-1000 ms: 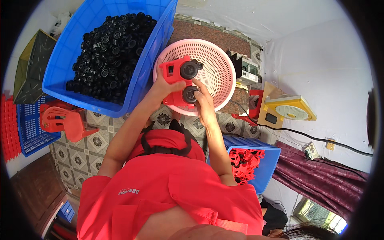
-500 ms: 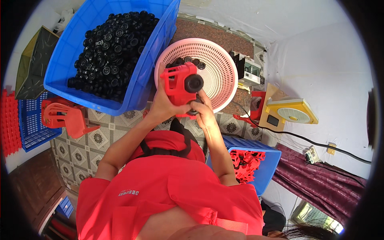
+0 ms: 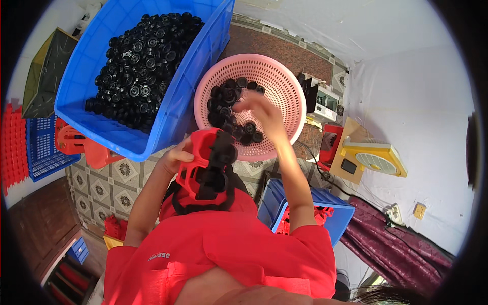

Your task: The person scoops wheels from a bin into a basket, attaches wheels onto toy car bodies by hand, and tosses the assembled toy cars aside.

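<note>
My left hand (image 3: 176, 155) is closed round a red plastic toy truck body (image 3: 204, 137), held tilted close in front of me. The truck's black underside (image 3: 212, 175) faces my right side, and black wheels sit on it. Over the pink perforated basket (image 3: 297, 113) reaches my right hand (image 3: 263, 113). Motion smears its fingers, which point at the loose black toy wheels (image 3: 223, 104) along the basket's left side. Whether these fingers touch or hold a wheel I cannot make out. A few more wheels (image 3: 248, 133) lie in the basket's near part.
A big blue tub (image 3: 170, 104) heaped with black wheels (image 3: 134, 76) stands at the left. To my right, a blue bin (image 3: 339, 217) contains red plastic parts (image 3: 321, 215). A yellow-framed fan (image 3: 376, 157) and a dark cable (image 3: 317, 157) are farther right. Red chairs (image 3: 99, 152) stand left.
The truck body has come nearer to me and been turned, showing its black underside. My right hand has let go of it and moved forward over the basket.
</note>
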### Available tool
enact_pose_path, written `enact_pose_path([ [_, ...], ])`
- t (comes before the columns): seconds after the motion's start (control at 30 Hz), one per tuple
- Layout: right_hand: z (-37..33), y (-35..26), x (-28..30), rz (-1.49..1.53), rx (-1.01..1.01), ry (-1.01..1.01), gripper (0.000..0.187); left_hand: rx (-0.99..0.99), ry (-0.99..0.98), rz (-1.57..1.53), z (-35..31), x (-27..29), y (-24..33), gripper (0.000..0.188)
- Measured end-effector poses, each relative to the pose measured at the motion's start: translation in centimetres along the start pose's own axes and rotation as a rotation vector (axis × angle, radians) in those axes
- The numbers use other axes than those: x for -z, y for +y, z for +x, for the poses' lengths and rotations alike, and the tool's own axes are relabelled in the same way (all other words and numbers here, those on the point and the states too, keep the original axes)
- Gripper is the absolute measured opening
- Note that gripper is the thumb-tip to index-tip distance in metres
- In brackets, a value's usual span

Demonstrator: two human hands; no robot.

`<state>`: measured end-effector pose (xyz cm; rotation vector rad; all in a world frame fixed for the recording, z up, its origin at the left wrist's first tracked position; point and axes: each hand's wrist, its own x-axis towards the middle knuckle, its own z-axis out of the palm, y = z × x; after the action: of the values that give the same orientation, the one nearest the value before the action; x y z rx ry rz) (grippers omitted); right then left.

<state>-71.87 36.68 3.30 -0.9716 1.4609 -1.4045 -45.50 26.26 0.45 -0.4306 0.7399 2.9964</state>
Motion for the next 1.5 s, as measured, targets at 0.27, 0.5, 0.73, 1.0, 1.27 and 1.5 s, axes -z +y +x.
enact_pose_path([
  [0.27, 10.8, 23.6, 6.2, -1.436, -0.288, 0.552, 0.043, -0.286, 0.276, -0.093, 2.5, -0.1, -1.4, 0.068],
  [0.5, 5.7, 16.7, 2.7, -0.464, -0.026, 0.501, 0.028, -0.255, 0.492, -0.076, 4.0, 0.1, 0.2, 0.047],
  [0.73, -0.8, 0.5, -2.7, -0.642, 0.491, 0.211, 0.033, -0.279, 0.542, 0.037, 6.3, -0.7, 1.0, 0.056],
  [1.0, -2.3, 0.6, -3.2, -0.826, 0.506, 0.051, 0.045, -0.279, 0.52, 0.177, 6.4, -1.4, 1.4, 0.061],
  [1.27, -2.4, 3.3, -4.7, 0.15, -0.157, 0.012, 0.066, -0.259, 0.519, 0.349, 6.0, -2.8, 0.3, 0.066],
  [1.5, -0.9, 5.4, -1.4, 0.238, -0.221, -0.272, 0.068, -0.251, 0.62, 0.332, 5.9, -2.2, -1.2, 0.065],
])
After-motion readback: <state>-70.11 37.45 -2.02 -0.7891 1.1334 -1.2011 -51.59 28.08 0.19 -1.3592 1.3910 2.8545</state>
